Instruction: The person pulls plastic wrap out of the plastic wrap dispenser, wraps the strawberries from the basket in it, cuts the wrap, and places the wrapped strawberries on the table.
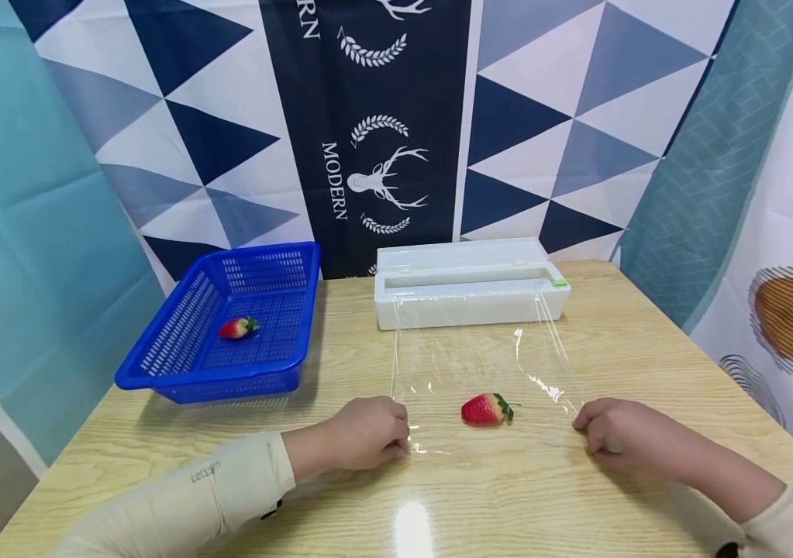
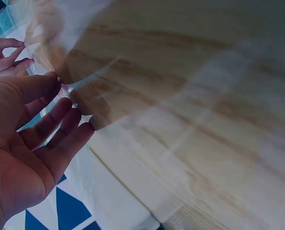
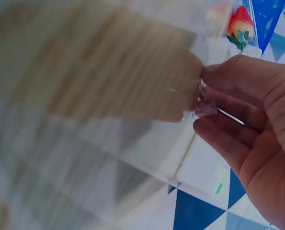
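Note:
A clear sheet of plastic wrap (image 1: 466, 356) stretches from the white dispenser box (image 1: 469, 302) toward me. My left hand (image 1: 370, 432) pinches its near left corner between thumb and fingers, as the left wrist view also shows. At the near right corner my right hand (image 1: 619, 434) pinches the film, bunched at the fingertips in the right wrist view. A red strawberry (image 1: 485, 409) with green leaves lies between the two hands and overlaps the film in the head view.
To the left stands a blue plastic basket (image 1: 218, 380) with another strawberry (image 1: 237, 328) in it. The dispenser box has its lid raised and a green tab (image 1: 560, 283) at its right end. Patterned curtains (image 1: 382, 116) hang behind the wooden table (image 1: 340, 511).

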{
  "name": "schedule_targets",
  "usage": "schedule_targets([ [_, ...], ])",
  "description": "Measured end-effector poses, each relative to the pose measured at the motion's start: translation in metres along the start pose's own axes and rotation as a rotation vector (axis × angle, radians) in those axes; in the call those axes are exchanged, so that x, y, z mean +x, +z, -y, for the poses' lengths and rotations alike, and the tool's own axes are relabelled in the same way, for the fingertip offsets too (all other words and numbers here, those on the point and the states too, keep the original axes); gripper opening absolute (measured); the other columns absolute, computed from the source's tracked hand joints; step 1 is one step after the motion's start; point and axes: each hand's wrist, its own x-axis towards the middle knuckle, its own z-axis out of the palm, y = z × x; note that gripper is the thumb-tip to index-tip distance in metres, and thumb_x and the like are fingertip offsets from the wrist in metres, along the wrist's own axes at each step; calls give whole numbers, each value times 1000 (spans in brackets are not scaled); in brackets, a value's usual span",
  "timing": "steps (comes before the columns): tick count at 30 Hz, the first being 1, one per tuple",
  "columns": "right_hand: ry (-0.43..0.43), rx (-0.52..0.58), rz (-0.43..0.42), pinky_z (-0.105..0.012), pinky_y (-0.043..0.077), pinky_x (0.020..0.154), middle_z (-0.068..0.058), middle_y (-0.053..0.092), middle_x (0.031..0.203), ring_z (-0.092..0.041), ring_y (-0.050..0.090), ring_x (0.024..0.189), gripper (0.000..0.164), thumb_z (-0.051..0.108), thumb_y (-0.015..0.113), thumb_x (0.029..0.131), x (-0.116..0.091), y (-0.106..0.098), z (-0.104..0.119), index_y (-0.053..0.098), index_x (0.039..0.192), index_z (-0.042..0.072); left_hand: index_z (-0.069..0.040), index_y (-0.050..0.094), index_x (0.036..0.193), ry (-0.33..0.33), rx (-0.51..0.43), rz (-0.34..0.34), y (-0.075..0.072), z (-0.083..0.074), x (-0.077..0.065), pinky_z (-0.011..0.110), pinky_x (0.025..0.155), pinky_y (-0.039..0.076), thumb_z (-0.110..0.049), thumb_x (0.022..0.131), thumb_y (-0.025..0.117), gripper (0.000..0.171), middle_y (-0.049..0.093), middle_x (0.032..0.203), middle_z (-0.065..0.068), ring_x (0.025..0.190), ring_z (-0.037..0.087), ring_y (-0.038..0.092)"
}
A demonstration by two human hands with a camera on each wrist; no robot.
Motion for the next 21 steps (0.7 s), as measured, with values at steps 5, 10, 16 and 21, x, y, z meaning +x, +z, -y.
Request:
schedule_targets([
  [5, -3, -65, -20, -12, 45, 60, -1, 63, 86, -11, 61, 75, 43, -4, 82, 58, 2, 4, 3, 54, 61, 29, -20, 66, 77, -15, 41, 10, 2, -1, 1, 18, 55, 41, -26, 89, 71, 14, 52, 77, -11, 72, 6, 50],
  [10, 32, -58, 37, -16, 48, 61, -2, 65, 88, -11, 62, 78, 37, -2, 83, 61, 3, -1, 7, 60, 67, 26, -19, 62, 75, -6, -63, -44, 4, 3, -1, 15, 55, 38, -20, 87, 71, 15, 50, 73, -12, 68, 3, 46],
  [16, 47, -171, 169, -22, 50, 56, 3, 64, 81, -11, 61, 68, 33, -1, 81, 68, 12, -7, 15, 58, 61, 22, -17, 48, 66, 12, -204, -101, 2, 10, -2, 13, 52, 28, -11, 83, 68, 27, 35, 61, -13, 57, 0, 33],
  [21, 28, -108, 117, -16, 37, 51, 15, 48, 74, 5, 38, 61, 46, -6, 78, 67, 15, -9, 11, 42, 62, 24, -17, 46, 68, -29, -221, -90, -2, 11, -1, 13, 50, 28, -7, 80, 68, 27, 37, 60, -14, 54, -1, 33],
])
